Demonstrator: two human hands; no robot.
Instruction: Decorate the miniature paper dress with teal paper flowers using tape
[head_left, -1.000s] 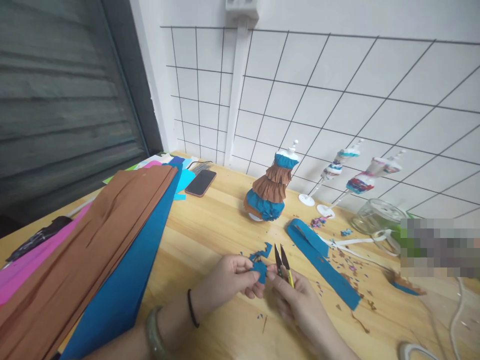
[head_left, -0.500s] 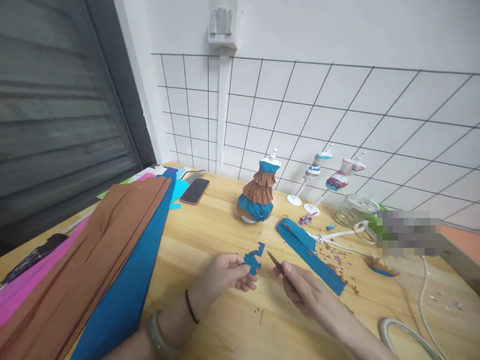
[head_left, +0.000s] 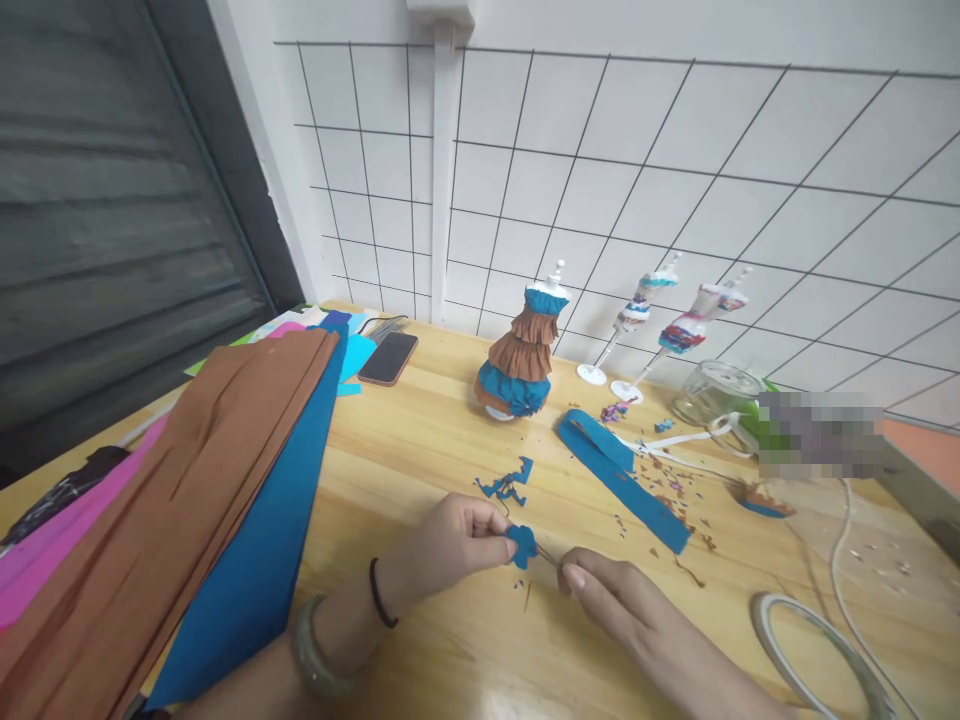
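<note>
Compared with the earlier frames, the scissors [head_left: 550, 556] show no spread blades; they now point left, edge-on, with the tips at the right edge of the blue cutout [head_left: 523, 547]. Whether the tips touch it, cannot tell. The cutout, rounded and lobed, now shows clear of the jagged blue scrap [head_left: 513, 484], which lies on the table [head_left: 420, 450] just to its far side.

Grip, left hand [head_left: 466, 537]: thumb and fingers pinched on the cutout's left edge, above the near middle of the table. Grip, right hand [head_left: 615, 592]: closed around the scissors; the fingers hide the handles and most of the blades.

Surroundings: blue strip [head_left: 646, 500], one end folded over, lies on the far side of the right hand, with small paper bits [head_left: 675, 480] along its right side. Beyond the scrap stands a dress form [head_left: 521, 355] in blue and brown ruffles; two slimmer forms [head_left: 660, 310] lean to its right, then a clear jar [head_left: 716, 390]. Left: brown sheet [head_left: 187, 470] overlies blue sheet [head_left: 262, 540], taking up the left side of the table. Phone [head_left: 388, 358] lies flat beyond them. Near right: white ring [head_left: 766, 622].
</note>
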